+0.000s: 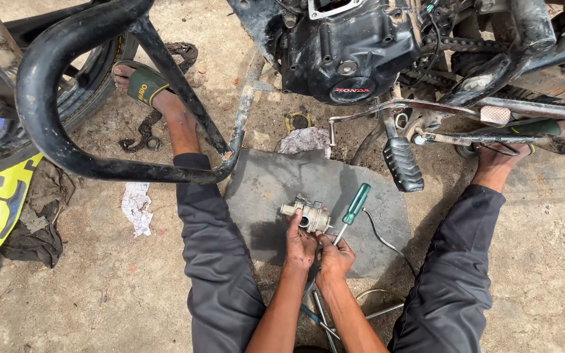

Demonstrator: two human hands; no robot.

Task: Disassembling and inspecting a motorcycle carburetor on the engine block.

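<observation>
A small grey metal carburetor rests on a flat grey stone slab between my legs. My left hand grips the carburetor from below. My right hand holds a screwdriver with a green handle, its shaft angled down toward the carburetor. Both hands are dirty and touch each other at the part.
A motorcycle engine and footpeg stand just ahead. A black crash guard bar arcs at left beside a tyre. A chain, rags and loose metal tools lie on the dirt ground.
</observation>
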